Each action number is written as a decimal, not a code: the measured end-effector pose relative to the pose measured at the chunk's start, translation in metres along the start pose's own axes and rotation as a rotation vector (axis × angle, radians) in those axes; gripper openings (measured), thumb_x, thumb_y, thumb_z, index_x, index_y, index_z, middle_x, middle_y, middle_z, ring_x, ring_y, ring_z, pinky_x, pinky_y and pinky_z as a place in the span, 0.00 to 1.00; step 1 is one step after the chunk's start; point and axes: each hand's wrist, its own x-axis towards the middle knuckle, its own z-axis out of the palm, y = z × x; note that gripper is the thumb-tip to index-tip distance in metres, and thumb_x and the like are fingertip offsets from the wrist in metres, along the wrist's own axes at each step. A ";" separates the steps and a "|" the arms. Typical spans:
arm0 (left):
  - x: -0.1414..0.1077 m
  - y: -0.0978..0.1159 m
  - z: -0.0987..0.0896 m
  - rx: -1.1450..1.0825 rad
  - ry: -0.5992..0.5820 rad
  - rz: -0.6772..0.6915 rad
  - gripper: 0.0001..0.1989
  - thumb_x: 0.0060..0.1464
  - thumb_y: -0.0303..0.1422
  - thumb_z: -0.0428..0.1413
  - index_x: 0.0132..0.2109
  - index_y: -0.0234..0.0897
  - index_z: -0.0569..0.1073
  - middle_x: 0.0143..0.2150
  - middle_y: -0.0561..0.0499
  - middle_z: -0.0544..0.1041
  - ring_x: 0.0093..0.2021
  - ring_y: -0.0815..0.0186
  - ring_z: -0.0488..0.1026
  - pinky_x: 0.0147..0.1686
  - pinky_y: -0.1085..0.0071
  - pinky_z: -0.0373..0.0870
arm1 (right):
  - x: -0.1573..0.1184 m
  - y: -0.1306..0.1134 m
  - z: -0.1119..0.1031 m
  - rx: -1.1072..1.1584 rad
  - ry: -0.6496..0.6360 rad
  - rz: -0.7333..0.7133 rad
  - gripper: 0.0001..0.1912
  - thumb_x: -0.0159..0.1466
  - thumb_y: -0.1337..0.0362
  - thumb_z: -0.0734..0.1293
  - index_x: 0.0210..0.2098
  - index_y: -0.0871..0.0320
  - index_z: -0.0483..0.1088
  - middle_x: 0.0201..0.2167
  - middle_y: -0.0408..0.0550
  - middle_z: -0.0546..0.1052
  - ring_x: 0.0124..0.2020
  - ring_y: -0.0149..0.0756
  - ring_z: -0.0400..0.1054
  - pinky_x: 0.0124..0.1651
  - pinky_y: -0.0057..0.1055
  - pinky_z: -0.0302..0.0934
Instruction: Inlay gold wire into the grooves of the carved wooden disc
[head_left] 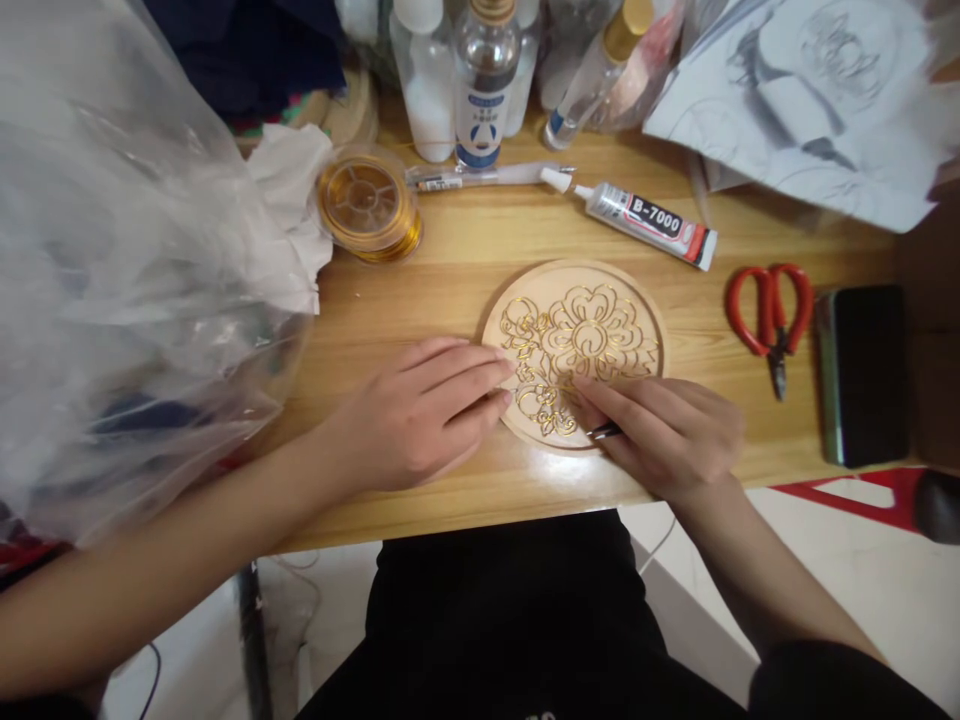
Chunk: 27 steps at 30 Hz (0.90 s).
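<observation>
A round wooden plate [491, 325] with a raised rim lies on the table. Gold wire [592, 335] forms a large flower and smaller curled shapes on its surface. My left hand [427, 415] rests at the plate's left edge, fingers stretched out and fingertips touching the rim. Over the lower right of the plate, my right hand [664, 430] is closed, its thumb and index finger pinched near the wire pattern. A slim black and metal tool [604, 431] shows below those fingers; most of it is hidden in the hand.
A spool of gold wire [369, 205], a pen [487, 177] and a B-7000 glue tube [652, 222] lie behind the plate. Bottles [486, 90] stand farther back. Red-handled pliers [772, 315] and a phone [862, 375] lie right. A plastic bag [150, 270] fills the left.
</observation>
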 end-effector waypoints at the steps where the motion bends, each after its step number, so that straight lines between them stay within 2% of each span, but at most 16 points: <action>1: 0.000 0.000 0.000 0.000 -0.003 -0.001 0.10 0.57 0.27 0.53 0.46 0.35 0.71 0.52 0.45 0.75 0.55 0.61 0.70 0.53 0.61 0.68 | 0.001 0.000 0.000 0.001 0.009 -0.007 0.10 0.55 0.69 0.73 0.37 0.60 0.72 0.22 0.42 0.76 0.23 0.28 0.71 0.25 0.24 0.63; 8: 0.002 0.000 -0.002 0.003 -0.021 -0.011 0.10 0.57 0.27 0.53 0.46 0.37 0.72 0.50 0.46 0.76 0.53 0.61 0.71 0.51 0.61 0.70 | -0.001 0.000 0.000 -0.008 0.008 0.002 0.10 0.56 0.68 0.72 0.38 0.56 0.73 0.22 0.40 0.76 0.25 0.28 0.72 0.24 0.24 0.62; 13: 0.001 0.000 -0.002 0.004 -0.028 -0.011 0.10 0.57 0.27 0.53 0.46 0.37 0.72 0.50 0.47 0.75 0.53 0.61 0.70 0.51 0.62 0.69 | -0.001 0.001 0.000 0.005 0.008 -0.006 0.11 0.55 0.69 0.72 0.38 0.57 0.73 0.22 0.41 0.76 0.24 0.29 0.71 0.25 0.25 0.63; 19: 0.005 -0.001 -0.005 -0.001 -0.038 0.072 0.13 0.55 0.26 0.54 0.48 0.32 0.72 0.48 0.45 0.76 0.51 0.58 0.71 0.50 0.61 0.70 | 0.000 0.000 0.000 -0.003 0.017 -0.018 0.09 0.55 0.69 0.73 0.36 0.60 0.73 0.23 0.43 0.77 0.24 0.29 0.72 0.26 0.24 0.65; 24: 0.006 0.000 -0.007 0.035 -0.085 0.045 0.12 0.56 0.27 0.52 0.48 0.36 0.72 0.49 0.46 0.75 0.52 0.60 0.70 0.51 0.62 0.69 | 0.000 0.000 0.001 -0.027 0.010 0.007 0.06 0.57 0.67 0.71 0.35 0.56 0.74 0.23 0.40 0.78 0.24 0.28 0.73 0.26 0.24 0.66; 27: 0.006 0.000 -0.007 0.036 -0.093 0.042 0.12 0.57 0.28 0.51 0.48 0.37 0.72 0.50 0.45 0.74 0.52 0.59 0.70 0.51 0.62 0.69 | -0.002 0.001 0.001 0.002 -0.011 0.010 0.08 0.57 0.67 0.71 0.37 0.57 0.73 0.24 0.42 0.78 0.26 0.30 0.73 0.27 0.24 0.67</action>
